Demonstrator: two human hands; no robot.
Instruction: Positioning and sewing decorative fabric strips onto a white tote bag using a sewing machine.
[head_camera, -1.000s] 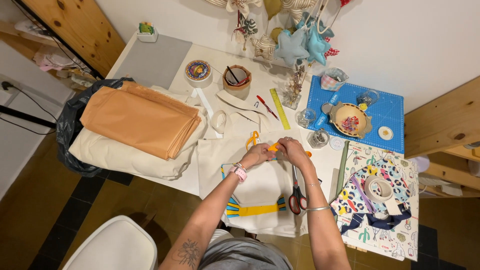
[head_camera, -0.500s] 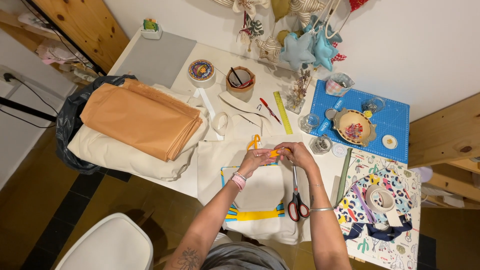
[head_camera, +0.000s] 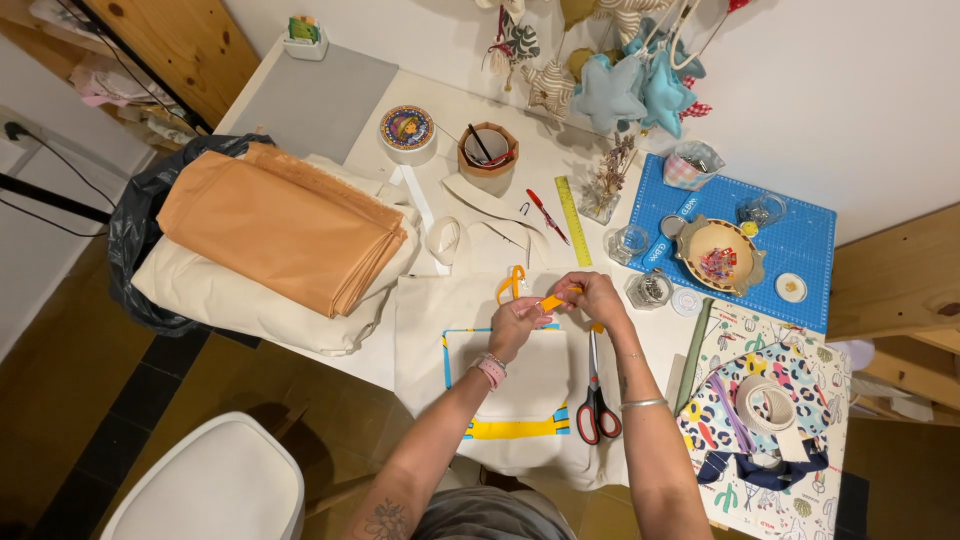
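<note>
Above the cream cloth (head_camera: 520, 385), left hand (head_camera: 517, 323) and right hand (head_camera: 592, 296) grip orange strip (head_camera: 552, 301).

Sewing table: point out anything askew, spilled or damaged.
Nothing is spilled or visibly damaged. The folded orange fabric and cream cloth under it overhang the table's left edge. The scissors lie closed on the cream panel beside both hands.
</note>
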